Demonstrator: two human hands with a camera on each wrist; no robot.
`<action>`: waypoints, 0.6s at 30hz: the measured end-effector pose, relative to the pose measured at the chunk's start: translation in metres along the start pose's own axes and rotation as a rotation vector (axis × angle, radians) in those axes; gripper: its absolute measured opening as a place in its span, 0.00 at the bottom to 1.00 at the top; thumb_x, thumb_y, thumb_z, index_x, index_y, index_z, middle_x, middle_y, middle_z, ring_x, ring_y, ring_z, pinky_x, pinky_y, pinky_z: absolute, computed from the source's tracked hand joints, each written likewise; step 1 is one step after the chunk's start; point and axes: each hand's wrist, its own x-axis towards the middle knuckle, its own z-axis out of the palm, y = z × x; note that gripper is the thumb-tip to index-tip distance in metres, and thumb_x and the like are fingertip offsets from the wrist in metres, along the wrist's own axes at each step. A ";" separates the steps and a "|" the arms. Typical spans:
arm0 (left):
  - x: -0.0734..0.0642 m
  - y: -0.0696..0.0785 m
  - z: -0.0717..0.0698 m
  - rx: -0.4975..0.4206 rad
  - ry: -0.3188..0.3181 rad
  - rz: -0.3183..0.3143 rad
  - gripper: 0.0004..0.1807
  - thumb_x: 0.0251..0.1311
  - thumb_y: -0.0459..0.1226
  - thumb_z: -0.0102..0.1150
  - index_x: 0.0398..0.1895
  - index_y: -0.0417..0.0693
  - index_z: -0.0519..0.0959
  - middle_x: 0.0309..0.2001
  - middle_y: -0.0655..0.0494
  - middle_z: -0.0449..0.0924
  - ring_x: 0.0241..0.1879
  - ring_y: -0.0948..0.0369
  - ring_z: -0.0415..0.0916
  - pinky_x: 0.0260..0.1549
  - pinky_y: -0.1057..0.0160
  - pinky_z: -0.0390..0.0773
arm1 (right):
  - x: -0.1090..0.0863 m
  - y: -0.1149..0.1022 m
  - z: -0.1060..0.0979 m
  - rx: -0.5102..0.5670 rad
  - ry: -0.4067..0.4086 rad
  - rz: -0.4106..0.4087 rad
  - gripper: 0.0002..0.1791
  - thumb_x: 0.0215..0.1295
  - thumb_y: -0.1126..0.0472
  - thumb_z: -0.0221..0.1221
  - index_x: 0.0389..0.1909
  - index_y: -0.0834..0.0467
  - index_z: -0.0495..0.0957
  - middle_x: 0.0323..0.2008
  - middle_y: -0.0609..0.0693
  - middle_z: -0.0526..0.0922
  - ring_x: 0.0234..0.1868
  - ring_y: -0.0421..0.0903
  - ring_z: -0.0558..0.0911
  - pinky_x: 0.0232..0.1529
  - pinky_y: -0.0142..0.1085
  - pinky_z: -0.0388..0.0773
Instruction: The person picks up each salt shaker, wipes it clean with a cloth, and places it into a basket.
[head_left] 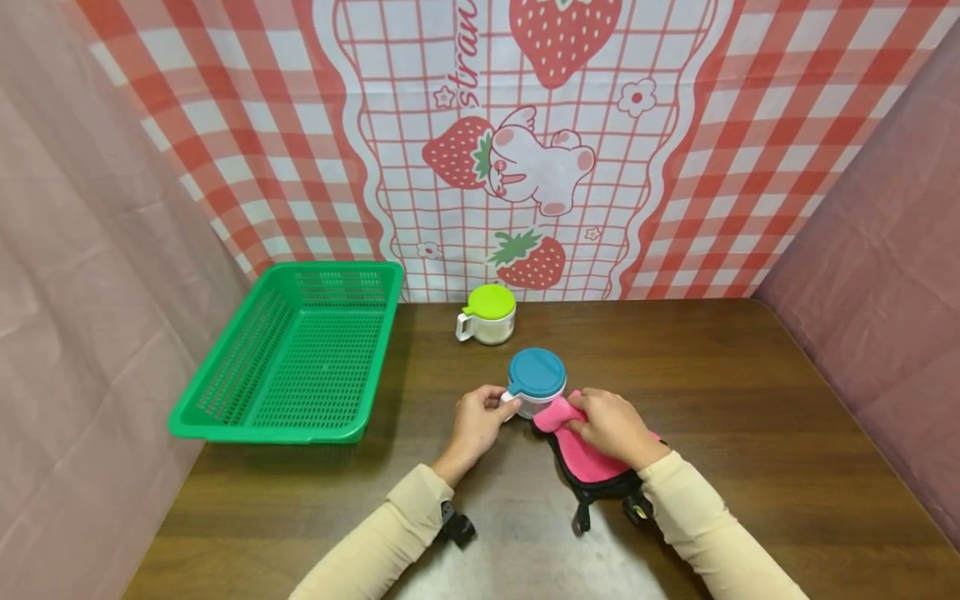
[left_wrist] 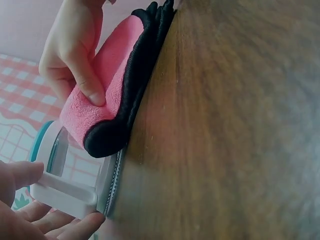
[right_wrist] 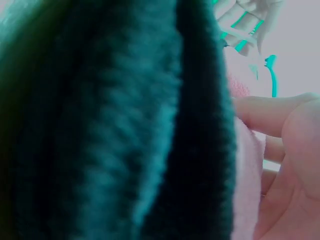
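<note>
A clear seasoning jar with a blue lid (head_left: 537,372) stands on the table in front of the person. My left hand (head_left: 474,423) pinches its white handle (left_wrist: 65,192) between thumb and fingers. On the jar's right, my right hand (head_left: 611,425) grips a folded pink cloth (head_left: 588,458) edged in black, thumb pressed into the fabric. The folded end of the cloth overlaps the jar's side in the left wrist view. Blurred dark edging (right_wrist: 200,125) fills much of the right wrist view, beside the right hand's fingers (right_wrist: 265,112).
Behind the blue-lidded jar stands a similar jar with a lime-green lid (head_left: 492,302), its handle toward the left. A green plastic basket (head_left: 363,417) sits at the table's left side. A strawberry-print curtain (head_left: 667,250) hangs along the back edge of the wooden table (head_left: 787,467).
</note>
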 end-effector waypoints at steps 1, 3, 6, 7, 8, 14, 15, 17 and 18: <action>0.000 0.001 0.000 0.006 0.002 -0.007 0.16 0.54 0.37 0.69 0.41 0.32 0.82 0.33 0.41 0.86 0.32 0.58 0.82 0.28 0.70 0.77 | -0.001 0.000 0.000 0.000 0.004 0.000 0.09 0.51 0.59 0.71 0.29 0.57 0.81 0.23 0.46 0.76 0.24 0.44 0.73 0.28 0.41 0.72; -0.001 0.002 0.000 0.011 0.006 -0.008 0.16 0.54 0.37 0.69 0.41 0.33 0.82 0.33 0.41 0.86 0.33 0.58 0.82 0.29 0.70 0.78 | -0.002 0.000 -0.003 0.004 0.015 -0.007 0.09 0.51 0.59 0.71 0.29 0.58 0.81 0.23 0.46 0.76 0.24 0.45 0.74 0.28 0.42 0.72; -0.002 0.003 0.000 0.011 0.010 0.006 0.16 0.55 0.37 0.69 0.42 0.33 0.83 0.34 0.41 0.86 0.33 0.56 0.83 0.30 0.69 0.79 | -0.003 0.002 -0.008 0.012 0.042 -0.025 0.10 0.50 0.60 0.71 0.32 0.59 0.83 0.24 0.47 0.78 0.25 0.47 0.77 0.28 0.44 0.74; -0.002 0.004 0.000 0.007 0.011 0.007 0.16 0.55 0.37 0.69 0.42 0.33 0.83 0.34 0.41 0.86 0.34 0.56 0.83 0.30 0.69 0.79 | -0.003 0.003 -0.010 0.017 0.049 -0.030 0.10 0.50 0.60 0.71 0.33 0.59 0.83 0.24 0.47 0.78 0.25 0.47 0.77 0.29 0.44 0.74; -0.002 0.004 0.000 0.005 0.013 0.015 0.15 0.55 0.37 0.69 0.42 0.33 0.83 0.34 0.41 0.87 0.34 0.55 0.84 0.30 0.69 0.79 | -0.003 0.003 -0.012 0.023 0.052 -0.032 0.10 0.50 0.60 0.71 0.33 0.60 0.84 0.23 0.47 0.77 0.25 0.46 0.76 0.28 0.43 0.74; -0.003 0.003 0.000 -0.007 0.034 0.030 0.13 0.55 0.35 0.68 0.40 0.33 0.83 0.34 0.41 0.87 0.33 0.56 0.83 0.29 0.70 0.79 | -0.005 0.008 -0.025 0.047 0.049 -0.013 0.08 0.52 0.60 0.70 0.33 0.58 0.84 0.20 0.44 0.72 0.22 0.40 0.68 0.26 0.37 0.67; -0.002 0.003 0.000 -0.008 0.037 0.032 0.13 0.56 0.35 0.68 0.40 0.33 0.83 0.34 0.41 0.87 0.33 0.56 0.83 0.29 0.70 0.79 | -0.005 0.009 -0.027 0.043 0.056 -0.012 0.08 0.52 0.60 0.70 0.33 0.58 0.85 0.20 0.45 0.73 0.22 0.40 0.69 0.26 0.37 0.68; -0.001 0.002 0.000 -0.011 0.042 0.029 0.12 0.56 0.34 0.68 0.40 0.34 0.83 0.34 0.41 0.87 0.33 0.57 0.83 0.29 0.70 0.79 | -0.006 0.010 -0.031 0.035 0.071 -0.010 0.10 0.52 0.61 0.70 0.35 0.60 0.85 0.22 0.47 0.76 0.23 0.42 0.72 0.27 0.39 0.70; 0.000 0.001 0.000 -0.012 0.043 0.034 0.12 0.56 0.34 0.67 0.39 0.34 0.83 0.34 0.41 0.87 0.33 0.57 0.83 0.30 0.70 0.79 | -0.006 0.010 -0.033 0.029 0.079 -0.009 0.11 0.52 0.61 0.70 0.36 0.61 0.85 0.24 0.48 0.78 0.24 0.43 0.74 0.28 0.40 0.72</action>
